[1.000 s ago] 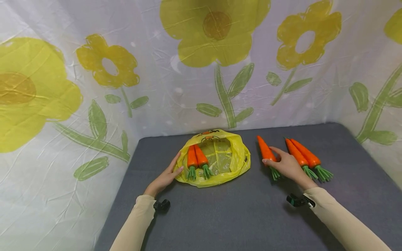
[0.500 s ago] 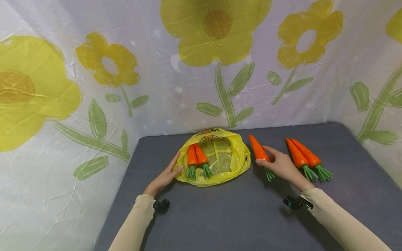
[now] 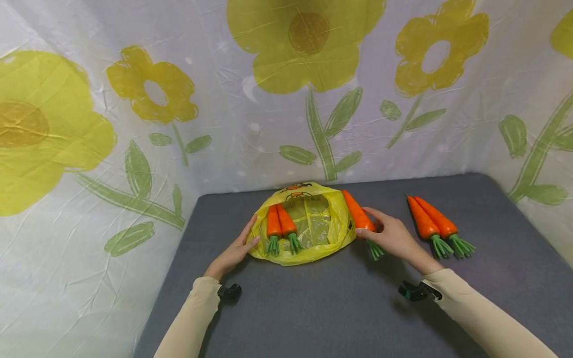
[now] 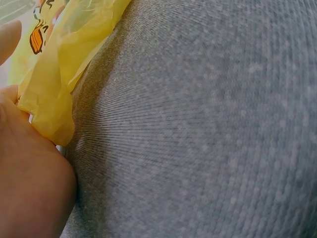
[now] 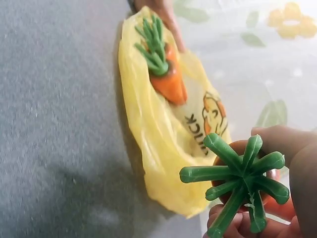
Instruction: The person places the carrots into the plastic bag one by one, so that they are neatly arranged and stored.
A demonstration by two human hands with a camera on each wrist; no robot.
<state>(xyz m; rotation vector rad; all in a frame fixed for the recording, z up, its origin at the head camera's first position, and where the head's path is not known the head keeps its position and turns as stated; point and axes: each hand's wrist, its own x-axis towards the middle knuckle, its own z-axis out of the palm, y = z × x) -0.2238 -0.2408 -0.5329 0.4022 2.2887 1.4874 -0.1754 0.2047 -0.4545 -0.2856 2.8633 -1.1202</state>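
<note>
A yellow plastic bag lies with its mouth toward me at the table's middle back. Two orange carrots with green tops rest inside its left part. My left hand is at the bag's left rim, thumb and fingers spread and fairly straight against the plastic; in the left wrist view, yellow film lies by the palm. My right hand pinches a third carrot between thumb and fingers near its green end. Its tip overlaps the bag's right edge. The right wrist view shows the green top close up.
Two more carrots lie side by side on the grey table, right of my right hand. A white curtain printed with yellow flowers hangs behind the table and along its sides. A dark band sits on my right wrist.
My right hand has carried its carrot leftward, from beside the two loose carrots to the bag's right edge. The left hand and the bag have hardly moved.
</note>
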